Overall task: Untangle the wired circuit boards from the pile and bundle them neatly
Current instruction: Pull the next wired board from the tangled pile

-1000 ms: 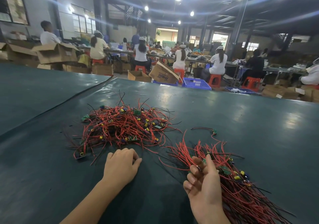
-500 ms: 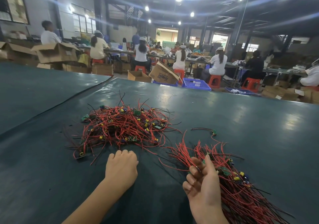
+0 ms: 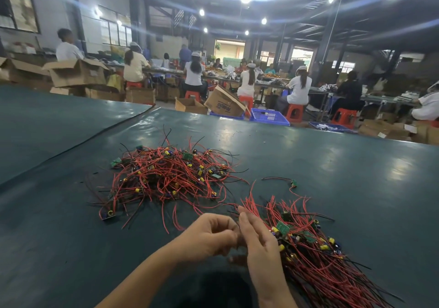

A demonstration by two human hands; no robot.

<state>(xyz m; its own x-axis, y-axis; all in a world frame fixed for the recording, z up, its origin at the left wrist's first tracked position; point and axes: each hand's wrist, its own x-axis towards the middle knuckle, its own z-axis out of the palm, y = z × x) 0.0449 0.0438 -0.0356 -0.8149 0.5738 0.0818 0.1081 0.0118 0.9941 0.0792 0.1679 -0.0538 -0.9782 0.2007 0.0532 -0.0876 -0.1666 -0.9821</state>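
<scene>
1. Head view: the tangled pile [image 3: 171,174] of red-wired boards lies mid-table [image 3: 332,160]. The sorted bundle [image 3: 320,260] lies near right, with one loose board [image 3: 294,183] just beyond it
2. The left hand [image 3: 209,234] is curled against the right hand [image 3: 257,246]; I cannot tell if it pinches a wire. The right's fingers are nearly straight, touching the bundle's wire ends
3. The wires look light, limp and quick to snag, so I'd grip at a board and draw slowly

Single wide-angle view, worn on the head. Facing forward and slightly down across the dark green table [image 3: 344,165]. Very near to the left hand [image 3: 209,234] and right hand [image 3: 259,243] at the lower edge; far from the seated workers [image 3: 298,89] behind the table.
</scene>
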